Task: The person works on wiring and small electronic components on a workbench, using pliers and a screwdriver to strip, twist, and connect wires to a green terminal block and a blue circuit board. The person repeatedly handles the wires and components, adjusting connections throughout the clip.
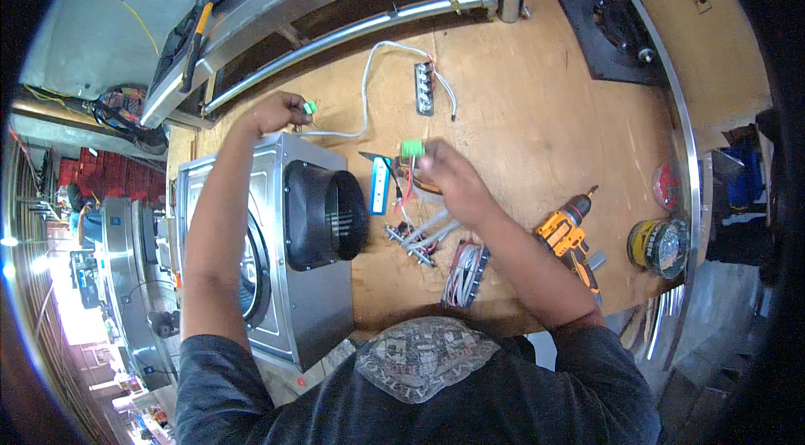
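Observation:
My left hand (281,112) reaches over the far edge of a stainless steel box (314,311), its fingers closed on a small bright green piece (310,107). My right hand (449,176), slightly blurred, grips a larger green piece (412,148) that looks like a roll of tape seen edge-on. Below it hang red and white wires (409,185). A black duct collar (323,214) is fixed to the box's right side. From behind the box a grey cable (366,101) loops to a black push-button strip (423,88). Pliers (377,161) lie partly hidden near my right hand.
A blue-and-white strip (381,187) lies beside the collar. Nearer me are button strips with cables (411,244) and a coiled grey cable (466,277). At right are a yellow cordless drill (566,227), a tin (658,248) and a black plate (612,38). A hammer (197,34) rests on the metal frame.

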`<state>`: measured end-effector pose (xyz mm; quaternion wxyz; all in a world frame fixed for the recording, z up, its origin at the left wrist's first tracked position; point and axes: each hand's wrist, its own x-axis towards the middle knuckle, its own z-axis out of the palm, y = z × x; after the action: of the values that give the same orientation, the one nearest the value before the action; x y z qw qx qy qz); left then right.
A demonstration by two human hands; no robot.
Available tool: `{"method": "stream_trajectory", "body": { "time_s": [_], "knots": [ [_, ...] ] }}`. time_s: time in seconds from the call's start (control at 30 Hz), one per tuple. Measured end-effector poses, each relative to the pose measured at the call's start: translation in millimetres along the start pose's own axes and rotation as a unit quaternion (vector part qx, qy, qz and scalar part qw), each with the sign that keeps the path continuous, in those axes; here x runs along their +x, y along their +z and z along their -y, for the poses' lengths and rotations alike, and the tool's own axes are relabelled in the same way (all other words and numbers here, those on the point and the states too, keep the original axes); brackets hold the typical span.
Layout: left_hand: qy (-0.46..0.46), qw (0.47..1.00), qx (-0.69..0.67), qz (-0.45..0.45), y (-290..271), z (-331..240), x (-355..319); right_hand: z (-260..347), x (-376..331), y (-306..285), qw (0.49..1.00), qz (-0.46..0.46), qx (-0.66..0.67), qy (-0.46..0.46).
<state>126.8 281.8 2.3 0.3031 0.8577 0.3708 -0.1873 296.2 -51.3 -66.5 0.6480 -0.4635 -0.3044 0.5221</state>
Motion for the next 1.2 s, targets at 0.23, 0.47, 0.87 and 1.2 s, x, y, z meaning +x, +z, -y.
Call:
{"method": "stream_trajectory", "body": {
  "time_s": [0.23,0.47,0.87,1.2],
  "knots": [
    [0.027,0.996,-0.079,-0.037,14.7,28.1,12.0,27.8,145.1,4.5,0.995,0.032,-0.054,-0.079],
    [0.017,0.999,-0.028,-0.017,12.5,5.7,2.5,-42.2,214.1,27.0,0.958,0.16,-0.238,-0.005],
    [0.025,0.999,-0.006,-0.041,15.1,5.7,3.0,-63.9,220.5,29.0,0.965,0.18,-0.189,0.035],
    [0.04,0.997,0.016,-0.059,17.3,10.2,7.1,-57.8,226.6,32.9,0.965,0.191,-0.174,0.044]
  ]
}}
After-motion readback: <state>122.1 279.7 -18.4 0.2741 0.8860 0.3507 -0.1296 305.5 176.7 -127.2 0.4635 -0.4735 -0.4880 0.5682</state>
